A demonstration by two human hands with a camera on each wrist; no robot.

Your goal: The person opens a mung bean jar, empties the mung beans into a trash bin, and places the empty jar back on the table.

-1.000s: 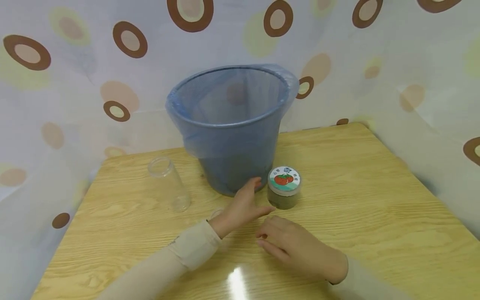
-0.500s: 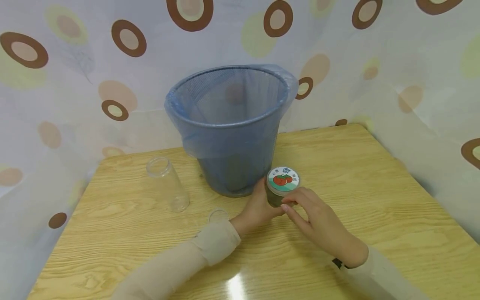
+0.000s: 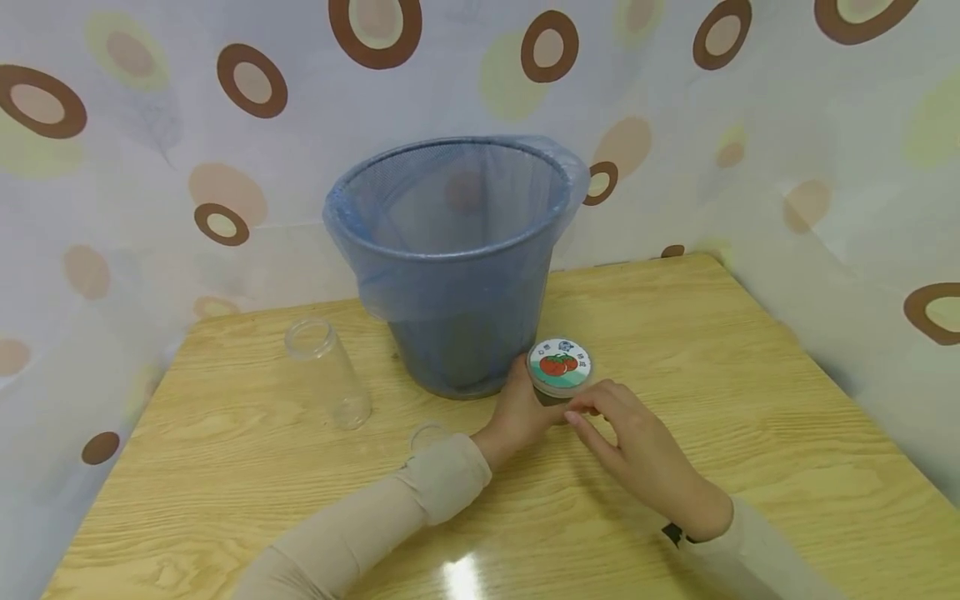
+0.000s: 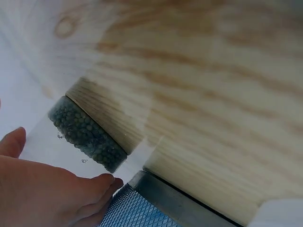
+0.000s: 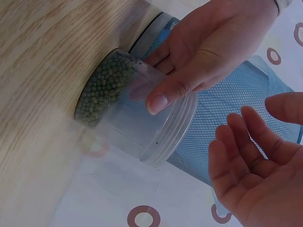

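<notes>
A clear, round jar (image 3: 556,398) stands upright on the table, its lid (image 3: 558,364) bearing a tomato picture. Green beans (image 5: 106,85), probably mung beans, fill its lower part, as the right wrist view shows. My left hand (image 3: 517,421) grips the jar from the left, thumb on the near side and fingers behind, partly hidden. Close in front on the right is my right hand (image 3: 648,454), its fingers loosely bent and nothing held. From the right wrist, that hand (image 5: 260,177) appears apart from the jar, palm and fingertips turned toward the lid.
Right behind the jar stands a blue mesh wastebasket (image 3: 457,333) lined with a thin bag. A clear empty jar (image 3: 330,375) is upright at the left. A clear round lid (image 3: 427,433) lies on the wooden table (image 3: 720,358), partly behind my left sleeve. A patterned cloth hangs behind.
My left hand has reached right and taken hold of the jar. My right hand has moved up and right to the jar's front. In the last half second both hands have barely moved.
</notes>
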